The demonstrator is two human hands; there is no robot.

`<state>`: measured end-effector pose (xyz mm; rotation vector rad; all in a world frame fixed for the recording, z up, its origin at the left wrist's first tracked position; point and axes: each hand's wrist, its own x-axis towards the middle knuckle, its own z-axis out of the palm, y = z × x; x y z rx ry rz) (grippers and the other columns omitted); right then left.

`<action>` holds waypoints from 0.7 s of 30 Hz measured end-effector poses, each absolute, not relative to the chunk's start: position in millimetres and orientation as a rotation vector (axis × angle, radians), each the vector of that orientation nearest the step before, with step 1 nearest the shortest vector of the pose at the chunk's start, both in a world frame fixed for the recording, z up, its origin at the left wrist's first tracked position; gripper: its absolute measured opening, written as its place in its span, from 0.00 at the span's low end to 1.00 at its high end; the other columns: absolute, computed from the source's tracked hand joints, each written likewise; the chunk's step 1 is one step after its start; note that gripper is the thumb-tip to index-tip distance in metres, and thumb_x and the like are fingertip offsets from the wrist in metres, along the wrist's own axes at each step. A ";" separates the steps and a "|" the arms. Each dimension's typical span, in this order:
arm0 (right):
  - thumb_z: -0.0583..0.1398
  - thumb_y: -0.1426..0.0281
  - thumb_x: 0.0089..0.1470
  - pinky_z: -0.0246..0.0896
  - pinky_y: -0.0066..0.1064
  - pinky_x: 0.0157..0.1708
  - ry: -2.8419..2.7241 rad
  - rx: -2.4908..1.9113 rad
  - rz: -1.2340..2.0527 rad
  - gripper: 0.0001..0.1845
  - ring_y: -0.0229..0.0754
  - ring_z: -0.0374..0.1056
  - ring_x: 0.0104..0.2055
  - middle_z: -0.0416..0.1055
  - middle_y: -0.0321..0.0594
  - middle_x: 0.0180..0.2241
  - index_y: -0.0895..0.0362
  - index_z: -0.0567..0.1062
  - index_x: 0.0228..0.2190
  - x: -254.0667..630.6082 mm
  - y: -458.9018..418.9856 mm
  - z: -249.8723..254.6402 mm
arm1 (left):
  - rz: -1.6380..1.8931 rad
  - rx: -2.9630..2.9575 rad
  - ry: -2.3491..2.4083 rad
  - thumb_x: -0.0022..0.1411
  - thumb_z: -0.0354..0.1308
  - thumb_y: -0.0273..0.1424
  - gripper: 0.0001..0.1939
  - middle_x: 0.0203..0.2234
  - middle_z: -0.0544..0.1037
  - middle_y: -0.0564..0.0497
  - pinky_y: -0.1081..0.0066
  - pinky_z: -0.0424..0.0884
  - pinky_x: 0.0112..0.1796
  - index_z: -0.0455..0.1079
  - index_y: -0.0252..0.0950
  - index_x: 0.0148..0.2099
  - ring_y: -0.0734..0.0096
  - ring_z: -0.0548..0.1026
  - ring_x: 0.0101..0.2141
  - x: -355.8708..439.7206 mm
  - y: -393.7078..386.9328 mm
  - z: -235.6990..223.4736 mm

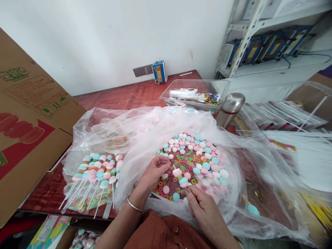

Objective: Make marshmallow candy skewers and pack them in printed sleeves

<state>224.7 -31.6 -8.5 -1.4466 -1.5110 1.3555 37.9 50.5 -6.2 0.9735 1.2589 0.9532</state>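
A candy skewer with pink, white, yellow-green and blue pieces on a white stick is held at its lower end by my right hand, thumb and fingers pinched together. Just left of its bare upper tip is my left hand, a bangle on the wrist, its fingers curled and pinched. What these fingers hold, if anything, is too small to make out. Below both hands, loose blue, pink and white candies and small fruit-coloured rings lie inside a wide clear plastic bag.
Several finished candy skewers lie on plastic at left, beside a cardboard box. Behind stand a clear tray with bags and beads and a steel flask. Stacked packaging lies at right, and a shelf holds blue devices.
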 end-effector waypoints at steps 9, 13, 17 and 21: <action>0.53 0.53 0.59 0.40 0.25 0.14 -1.015 -1.549 1.331 0.20 0.32 0.47 0.15 0.53 0.26 0.14 0.56 0.72 0.32 270.2 -38.0 -13.0 | 0.705 1.934 1.388 0.60 0.56 0.24 0.08 0.32 0.77 0.50 0.68 0.67 0.40 0.76 0.38 0.36 0.68 0.73 0.36 46.9 43.2 -3.2; 0.53 0.53 0.59 0.43 0.26 0.15 -1.080 -1.547 1.356 0.19 0.33 0.49 0.14 0.55 0.26 0.14 0.55 0.70 0.29 272.2 -42.2 -14.6 | 0.528 2.052 1.297 0.58 0.61 0.25 0.06 0.32 0.76 0.49 0.68 0.67 0.38 0.76 0.38 0.38 0.66 0.73 0.36 59.3 35.5 -8.7; 0.53 0.53 0.59 0.42 0.26 0.14 -1.090 -1.542 1.400 0.19 0.34 0.50 0.14 0.56 0.27 0.15 0.56 0.71 0.33 266.2 -44.8 -17.8 | 0.475 2.052 1.414 0.57 0.62 0.25 0.07 0.34 0.76 0.49 0.67 0.66 0.38 0.76 0.38 0.39 0.64 0.73 0.36 66.6 28.9 -16.1; 0.52 0.53 0.60 0.44 0.26 0.15 -1.120 -1.525 1.400 0.19 0.34 0.51 0.14 0.56 0.27 0.15 0.55 0.70 0.30 263.1 -45.1 -17.6 | 0.554 1.917 1.404 0.58 0.60 0.26 0.05 0.31 0.78 0.51 0.69 0.66 0.36 0.75 0.37 0.37 0.67 0.74 0.33 67.6 35.2 -14.3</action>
